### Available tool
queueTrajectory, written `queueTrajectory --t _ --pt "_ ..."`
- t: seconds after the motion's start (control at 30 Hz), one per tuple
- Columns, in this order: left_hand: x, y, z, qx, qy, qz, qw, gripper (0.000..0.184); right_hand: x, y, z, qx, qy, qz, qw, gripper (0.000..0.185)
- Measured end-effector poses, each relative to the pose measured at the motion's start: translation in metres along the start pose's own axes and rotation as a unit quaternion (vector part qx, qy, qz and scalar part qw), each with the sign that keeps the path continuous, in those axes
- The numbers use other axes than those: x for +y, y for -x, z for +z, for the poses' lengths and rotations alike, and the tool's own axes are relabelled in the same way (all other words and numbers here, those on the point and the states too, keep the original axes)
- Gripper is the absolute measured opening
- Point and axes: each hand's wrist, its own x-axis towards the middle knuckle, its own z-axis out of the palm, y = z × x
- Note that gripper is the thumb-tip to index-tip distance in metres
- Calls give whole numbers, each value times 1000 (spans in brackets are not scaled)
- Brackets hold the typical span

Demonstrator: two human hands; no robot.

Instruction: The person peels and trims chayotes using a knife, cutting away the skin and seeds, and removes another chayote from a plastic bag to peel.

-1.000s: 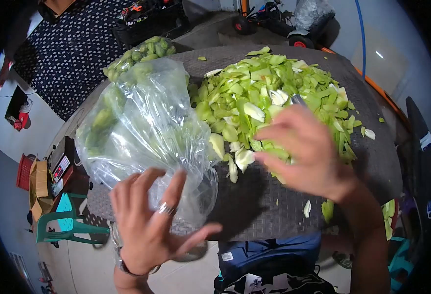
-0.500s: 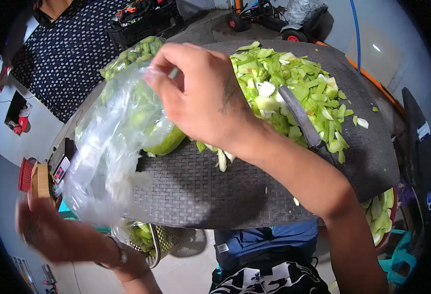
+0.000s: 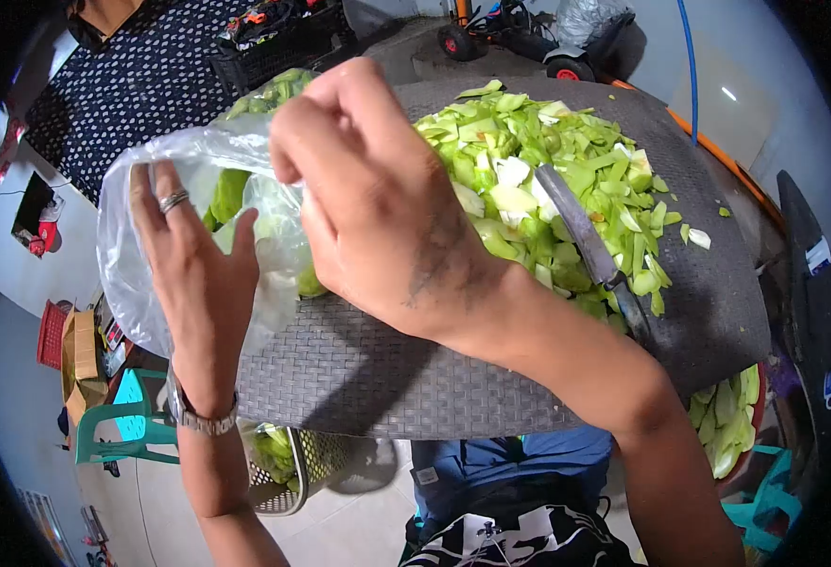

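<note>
The mouth of a clear plastic bag [image 3: 127, 274] is spread apart, with green vegetables inside it. My left hand [image 3: 193, 265], wearing a ring and a wrist watch, reaches into the opening with fingers extended against the plastic. On the other side of the opening, my right hand [image 3: 378, 198] pinches the bag's rim, its fingertips partly hidden. A big heap of green peelings and pale pieces [image 3: 548, 170] covers the woven grey table top [image 3: 378, 378]. Lying across the heap's near edge is a curved knife [image 3: 581, 222], which neither hand touches.
Another bag of green vegetables [image 3: 288, 90] sits at the far edge. A person in a dotted garment [image 3: 170, 76] is beyond. Below the table are a basket [image 3: 316, 463] and a container of green pieces [image 3: 727, 425]. A teal chair [image 3: 132, 416] stands left.
My right hand has moved left from the peelings to the bag and closed on its rim. The bag has been opened up, and my left hand has gone into its mouth. The knife now lies on the heap.
</note>
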Motion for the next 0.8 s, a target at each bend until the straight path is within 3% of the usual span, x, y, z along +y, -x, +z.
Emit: queueTrajectory --t 0.1,0.13,0.17,0.2,0.23,0.27,0.3,0.4,0.43,0.5,0.63,0.73,0.8 --pt "-10 6 11 -31 -6 101 994 54 9 9 6 -23 35 -28 999 20" --pt "-20 9 10 -94 6 107 990 48 11 10 7 -23 56 -38 997 18" --pt "-25 12 8 -159 17 113 981 41 12 11 6 4 73 28 997 19" --pt "-24 14 8 -253 110 93 957 22 11 10 4 6 47 47 998 19" --pt "-19 12 6 -325 97 115 934 20 11 7 -1 8 21 64 998 18" --pt "-15 10 5 -397 84 134 904 19 9 5 -4 7 -5 82 997 18" --pt "-25 13 17 -398 83 120 906 22 -2 4 -6 -19 -45 69 996 8" --pt "-60 -8 16 -446 120 98 881 45 -30 5 -14 -28 -116 53 991 11" --pt "-38 -32 -8 -568 64 -7 820 52 -29 6 -15 -19 -140 42 989 13" --pt "-76 -7 -11 -425 34 56 903 56 -31 3 -17 22 -169 32 985 14" --pt "-46 -37 -54 -436 -123 -105 885 64 -32 -6 -15 50 -193 14 980 18" --pt "-57 -19 -32 -385 -65 50 919 57 -33 2 -18 -85 -171 50 980 21" --pt "-74 -20 -10 -499 -101 54 859 37 -30 14 -13 -126 -157 70 977 22"
